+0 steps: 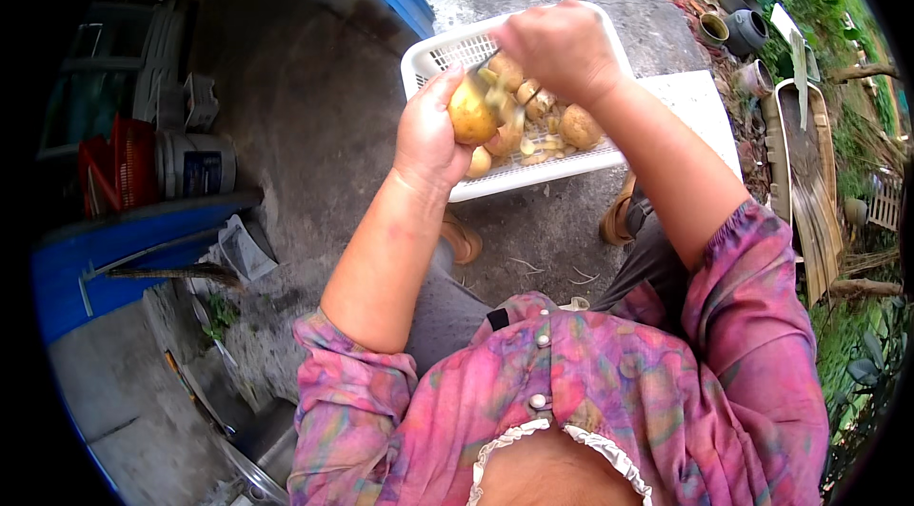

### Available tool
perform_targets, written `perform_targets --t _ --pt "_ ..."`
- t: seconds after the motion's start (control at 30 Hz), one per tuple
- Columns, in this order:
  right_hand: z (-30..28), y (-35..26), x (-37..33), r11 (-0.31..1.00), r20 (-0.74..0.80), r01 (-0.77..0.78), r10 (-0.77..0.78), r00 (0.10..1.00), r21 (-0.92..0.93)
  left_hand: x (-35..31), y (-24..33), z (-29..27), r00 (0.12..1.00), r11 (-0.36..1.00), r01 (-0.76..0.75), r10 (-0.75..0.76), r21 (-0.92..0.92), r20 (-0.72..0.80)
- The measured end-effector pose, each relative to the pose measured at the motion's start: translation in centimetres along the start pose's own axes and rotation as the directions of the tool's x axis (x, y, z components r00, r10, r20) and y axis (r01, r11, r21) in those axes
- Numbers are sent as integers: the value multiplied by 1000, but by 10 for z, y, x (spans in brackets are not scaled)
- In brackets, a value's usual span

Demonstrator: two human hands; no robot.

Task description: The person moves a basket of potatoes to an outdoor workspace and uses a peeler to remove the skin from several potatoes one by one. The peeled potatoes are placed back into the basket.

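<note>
My left hand (427,133) is closed around a yellow-brown potato (468,118), held up over the near left part of a white plastic basket (547,179). My right hand (562,47) is a fist just right of it, smeared by motion. From that fist a dark, thin-framed peeler (487,60) reaches toward the potato; its blade is too blurred to make out. Pale strips of peel (506,108) show beside the potato. Several more potatoes (579,127) lie in the basket among peelings, partly hidden by my hands.
The basket rests on a white board or low stand (695,116) above concrete ground. A red crate (131,163) and a white bucket (197,165) stand on a blue-edged ledge at left. Pots (746,32) and a long trough (804,173) line the planted strip at right.
</note>
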State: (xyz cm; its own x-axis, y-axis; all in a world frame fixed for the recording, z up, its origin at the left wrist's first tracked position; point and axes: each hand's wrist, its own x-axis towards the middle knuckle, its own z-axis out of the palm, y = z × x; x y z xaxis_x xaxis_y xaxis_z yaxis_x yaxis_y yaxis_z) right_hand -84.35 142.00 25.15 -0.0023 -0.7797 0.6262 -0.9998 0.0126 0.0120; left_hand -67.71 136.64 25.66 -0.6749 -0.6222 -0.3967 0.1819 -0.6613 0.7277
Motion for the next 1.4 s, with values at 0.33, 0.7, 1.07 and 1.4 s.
perform_targets --t 0.33,0.7,1.07,1.4 --pt "-10 -18 4 976 -155 58 -25 988 211 -4 4 6 997 992 64 -68 -108 -38" --pt "5 32 0 867 254 -475 430 866 153 -4 9 -6 985 992 102 -91 -69 147" --pt "-3 30 1 788 387 -586 489 782 188 -7 11 4 974 996 4 17 -90 225" --pt "-1 28 5 794 474 -584 454 755 170 -6 8 1 959 995 22 6 -94 285"
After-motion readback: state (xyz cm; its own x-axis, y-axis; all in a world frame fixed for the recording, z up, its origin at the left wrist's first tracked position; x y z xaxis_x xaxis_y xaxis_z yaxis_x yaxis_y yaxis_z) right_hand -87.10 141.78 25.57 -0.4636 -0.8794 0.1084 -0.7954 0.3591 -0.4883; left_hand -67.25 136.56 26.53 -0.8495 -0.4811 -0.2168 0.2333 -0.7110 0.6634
